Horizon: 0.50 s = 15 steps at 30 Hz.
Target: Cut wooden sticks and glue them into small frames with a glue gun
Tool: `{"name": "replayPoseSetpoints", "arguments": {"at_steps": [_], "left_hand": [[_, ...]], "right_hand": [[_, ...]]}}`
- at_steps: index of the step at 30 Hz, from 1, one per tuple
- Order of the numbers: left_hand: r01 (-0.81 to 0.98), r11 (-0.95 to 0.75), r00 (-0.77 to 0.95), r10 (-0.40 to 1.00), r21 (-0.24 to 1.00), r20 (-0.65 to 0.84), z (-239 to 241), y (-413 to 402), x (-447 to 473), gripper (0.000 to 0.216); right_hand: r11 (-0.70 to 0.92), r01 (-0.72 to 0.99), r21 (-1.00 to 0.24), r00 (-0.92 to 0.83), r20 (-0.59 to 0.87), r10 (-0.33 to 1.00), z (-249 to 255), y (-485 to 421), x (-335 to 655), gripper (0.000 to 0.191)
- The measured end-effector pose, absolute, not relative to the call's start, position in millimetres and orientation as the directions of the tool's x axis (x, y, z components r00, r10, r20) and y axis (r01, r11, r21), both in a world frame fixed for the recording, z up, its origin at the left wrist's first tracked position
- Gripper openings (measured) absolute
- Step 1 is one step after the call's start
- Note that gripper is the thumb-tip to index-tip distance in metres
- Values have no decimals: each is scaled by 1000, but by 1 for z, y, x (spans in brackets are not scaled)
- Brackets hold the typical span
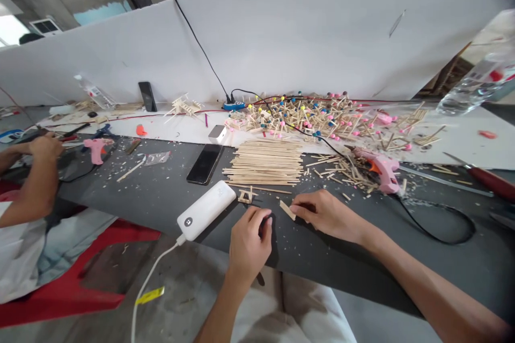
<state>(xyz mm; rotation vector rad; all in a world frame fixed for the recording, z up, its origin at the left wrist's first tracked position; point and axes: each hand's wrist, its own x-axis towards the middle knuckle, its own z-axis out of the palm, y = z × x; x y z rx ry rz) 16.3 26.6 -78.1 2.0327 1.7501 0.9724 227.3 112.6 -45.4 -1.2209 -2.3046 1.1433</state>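
My right hand (328,214) lies on the dark table and pinches a short wooden stick piece (287,209) at its end. My left hand (250,244) rests at the table's near edge, its fingers curled round a small dark thing I cannot make out. Just beyond the left hand sits a small glued stick frame (245,196). Behind it lies a neat stack of plain wooden sticks (265,163).
A white power bank (206,209) with its cable lies to the left, next to a black phone (205,163). A pink glue gun (380,166) and a heap of coloured-tipped sticks (317,115) lie at the back right. Another person's arm (30,171) works at far left.
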Motion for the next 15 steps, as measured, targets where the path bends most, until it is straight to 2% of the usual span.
{"name": "replayPoseSetpoints", "arguments": {"at_steps": [3, 10, 15], "left_hand": [[752, -223, 46, 956, 620, 289, -75, 26, 16, 23], [752, -185, 52, 973, 633, 223, -67, 36, 24, 55], [726, -140, 26, 984, 673, 177, -66, 44, 31, 51]], "right_hand": [[298, 524, -798, -627, -125, 769, -43, 110, 225, 33], [177, 460, -870, -661, -202, 723, -44, 109, 227, 28], [115, 426, -898, -668, -227, 708, -48, 109, 228, 25]]}}
